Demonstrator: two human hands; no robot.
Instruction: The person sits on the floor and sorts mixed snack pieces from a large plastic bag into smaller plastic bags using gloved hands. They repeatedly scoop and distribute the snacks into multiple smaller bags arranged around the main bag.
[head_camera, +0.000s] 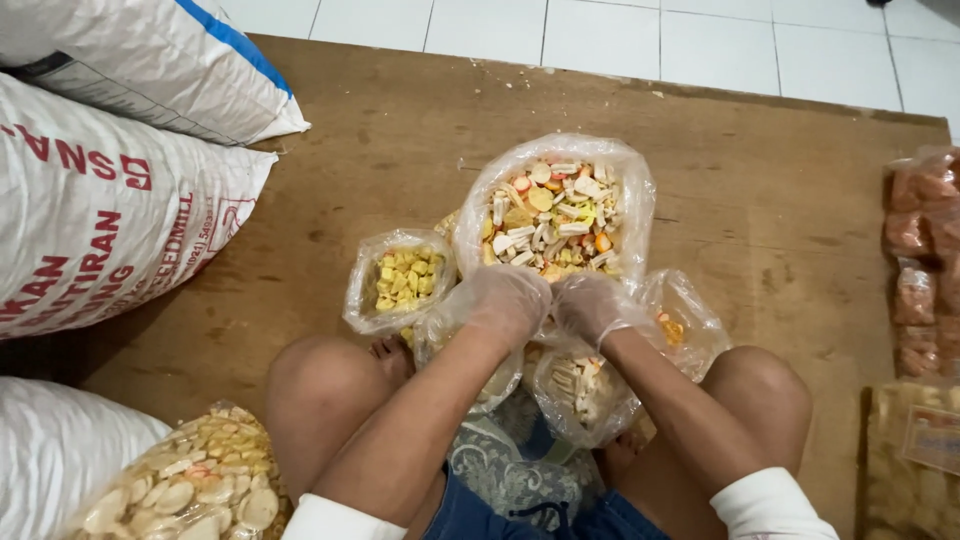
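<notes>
Head view: left hand (503, 298) and right hand (590, 305), both gloved, grips closed on rim of big mixed-cracker bag (556, 213), upright on wooden board (760, 200) between knees; yellow-cracker bag (402, 277) just beside.

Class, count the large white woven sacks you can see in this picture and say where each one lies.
3, all at the left edge: one sack at the top corner, one with red print below it, one at the bottom. More may be out of frame.

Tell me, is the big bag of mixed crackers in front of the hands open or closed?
Open. The big bag has its plastic mouth spread wide, with the mixed crackers exposed on top.
</notes>
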